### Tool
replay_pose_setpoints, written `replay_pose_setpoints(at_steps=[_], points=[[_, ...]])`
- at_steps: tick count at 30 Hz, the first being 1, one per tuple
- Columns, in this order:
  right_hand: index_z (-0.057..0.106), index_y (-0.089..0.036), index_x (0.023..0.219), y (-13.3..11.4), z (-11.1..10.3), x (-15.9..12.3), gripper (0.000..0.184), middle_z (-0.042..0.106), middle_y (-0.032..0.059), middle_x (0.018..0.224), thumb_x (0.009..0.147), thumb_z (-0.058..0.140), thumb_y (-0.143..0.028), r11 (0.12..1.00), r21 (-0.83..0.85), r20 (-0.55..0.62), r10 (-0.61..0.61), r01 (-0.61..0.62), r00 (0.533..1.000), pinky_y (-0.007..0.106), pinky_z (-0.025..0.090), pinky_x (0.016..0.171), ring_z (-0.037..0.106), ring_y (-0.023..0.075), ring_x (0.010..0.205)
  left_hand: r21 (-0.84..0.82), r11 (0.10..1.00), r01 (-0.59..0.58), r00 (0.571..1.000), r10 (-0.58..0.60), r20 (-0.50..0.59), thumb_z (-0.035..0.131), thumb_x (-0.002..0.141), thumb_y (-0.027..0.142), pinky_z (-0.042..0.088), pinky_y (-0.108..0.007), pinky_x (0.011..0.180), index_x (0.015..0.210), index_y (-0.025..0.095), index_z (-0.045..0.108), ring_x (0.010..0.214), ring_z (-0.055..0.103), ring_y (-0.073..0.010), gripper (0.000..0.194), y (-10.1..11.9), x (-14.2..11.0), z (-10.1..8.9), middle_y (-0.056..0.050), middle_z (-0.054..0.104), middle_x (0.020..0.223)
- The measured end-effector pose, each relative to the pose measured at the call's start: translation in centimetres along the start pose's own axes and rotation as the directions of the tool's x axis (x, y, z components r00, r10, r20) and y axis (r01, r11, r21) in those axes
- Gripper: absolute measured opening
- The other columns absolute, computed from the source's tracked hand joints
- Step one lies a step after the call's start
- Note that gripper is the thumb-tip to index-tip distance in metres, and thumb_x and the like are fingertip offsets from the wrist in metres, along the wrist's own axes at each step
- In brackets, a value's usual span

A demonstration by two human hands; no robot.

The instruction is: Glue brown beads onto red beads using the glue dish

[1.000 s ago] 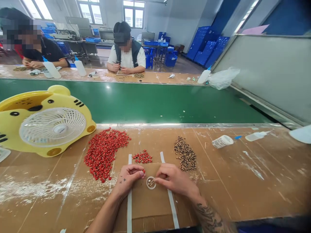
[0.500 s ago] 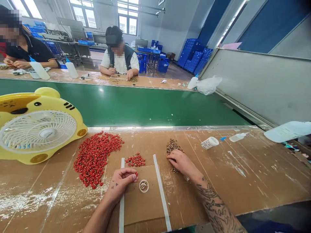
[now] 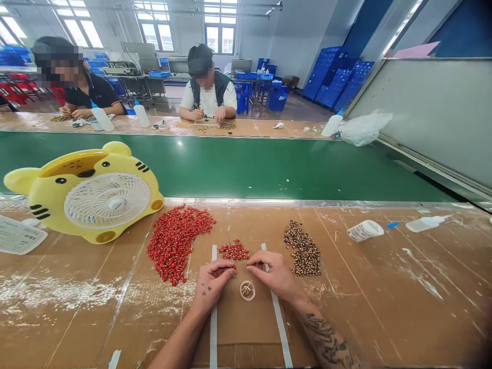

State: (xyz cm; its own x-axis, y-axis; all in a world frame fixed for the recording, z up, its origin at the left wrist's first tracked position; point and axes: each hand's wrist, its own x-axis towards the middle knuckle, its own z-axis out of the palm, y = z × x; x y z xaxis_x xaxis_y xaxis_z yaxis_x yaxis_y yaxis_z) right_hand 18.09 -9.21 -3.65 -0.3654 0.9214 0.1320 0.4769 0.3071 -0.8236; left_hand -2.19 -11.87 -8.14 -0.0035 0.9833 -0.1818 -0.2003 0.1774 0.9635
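My left hand (image 3: 213, 280) rests on a cardboard sheet (image 3: 234, 320) with its fingers pinched on a small red bead. My right hand (image 3: 272, 274) is closed in a pinch close beside it, holding something too small to make out. A small clear dish (image 3: 247, 290) lies between and just below the two hands. Just beyond the fingers sits a small heap of red beads (image 3: 234, 250). A big pile of red beads (image 3: 176, 240) lies to the left, and a pile of small dark brown parts (image 3: 304, 249) to the right.
A yellow tiger-shaped desk fan (image 3: 94, 192) stands at the left. A white tape roll (image 3: 365, 230) and a small squeeze bottle (image 3: 426, 223) lie at the right. A green conveyor belt (image 3: 246, 164) runs behind; two people work at the far bench (image 3: 253, 128).
My right hand reached out to the brown pile, then came back to meet the left hand above the dish. The left hand stayed pinched on its red bead.
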Motion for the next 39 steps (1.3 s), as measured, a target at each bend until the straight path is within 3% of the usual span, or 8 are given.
replay_pose_setpoints(at_steps=[5, 22, 28, 32, 39], points=[[0.068, -0.019, 0.072, -1.0, 1.9, 0.8, 0.009, 0.067, 0.0010, 0.071, 0.081, 0.069, -0.023, 0.996, 0.090, -0.002, 0.002, -0.002, 1.000, 0.025, 0.048, 0.062, 0.060, 0.0150, 0.065, 0.064, 0.994, -0.086, 0.996, 0.084, 0.034, 0.077, 0.070, 0.025, 0.053, -0.026, 0.071, 0.077, 0.018, 0.078, 0.076, 0.067, -0.0199, 0.010, 0.5, -0.2, 0.1, -0.008, 0.074, 0.084], [0.075, -0.020, 0.079, -1.0, 2.2, 0.8, 0.011, 0.074, 0.0034, 0.081, 0.081, 0.066, -0.015, 0.987, 0.160, 0.048, -0.016, 0.008, 0.999, 0.028, 0.051, 0.074, 0.067, 0.0173, 0.077, 0.105, 0.979, -0.174, 0.985, 0.171, 0.036, 0.076, 0.073, 0.024, 0.054, -0.029, 0.074, 0.076, 0.019, 0.078, 0.079, 0.068, -0.0215, 0.006, 1.0, -0.4, 0.4, -0.009, 0.074, 0.082], [0.077, -0.018, 0.079, -0.6, 1.8, 1.0, 0.011, 0.074, 0.0048, 0.079, 0.079, 0.068, -0.024, 0.946, 0.283, 0.141, 0.125, -0.161, 0.982, 0.026, 0.050, 0.066, 0.066, 0.0173, 0.072, 0.121, 0.972, -0.202, 0.979, 0.200, 0.026, 0.074, 0.073, 0.024, 0.054, -0.026, 0.067, 0.074, 0.018, 0.078, 0.071, 0.068, -0.0184, 0.007, 0.8, -0.5, 0.3, -0.007, 0.075, 0.076], [0.079, -0.018, 0.079, -0.3, 1.5, 1.3, 0.013, 0.072, 0.0051, 0.077, 0.079, 0.069, -0.027, 0.938, 0.287, 0.209, 0.135, -0.193, 0.969, 0.026, 0.047, 0.063, 0.064, 0.0173, 0.071, 0.086, 0.980, -0.178, 0.984, 0.177, 0.018, 0.075, 0.072, 0.023, 0.054, -0.025, 0.065, 0.074, 0.017, 0.077, 0.067, 0.068, -0.0168, 0.007, 0.5, -0.5, 0.3, -0.006, 0.074, 0.073], [0.078, -0.019, 0.076, 0.0, 1.9, 1.4, 0.012, 0.069, 0.0031, 0.072, 0.080, 0.068, -0.022, 0.967, 0.208, 0.195, 0.104, -0.145, 0.975, 0.025, 0.042, 0.061, 0.060, 0.0159, 0.068, 0.079, 0.990, -0.119, 0.993, 0.121, -0.015, 0.076, 0.070, 0.022, 0.055, -0.024, 0.063, 0.072, 0.016, 0.076, 0.064, 0.069, -0.0166, 0.006, 0.2, -0.6, 0.2, -0.006, 0.076, 0.072]])
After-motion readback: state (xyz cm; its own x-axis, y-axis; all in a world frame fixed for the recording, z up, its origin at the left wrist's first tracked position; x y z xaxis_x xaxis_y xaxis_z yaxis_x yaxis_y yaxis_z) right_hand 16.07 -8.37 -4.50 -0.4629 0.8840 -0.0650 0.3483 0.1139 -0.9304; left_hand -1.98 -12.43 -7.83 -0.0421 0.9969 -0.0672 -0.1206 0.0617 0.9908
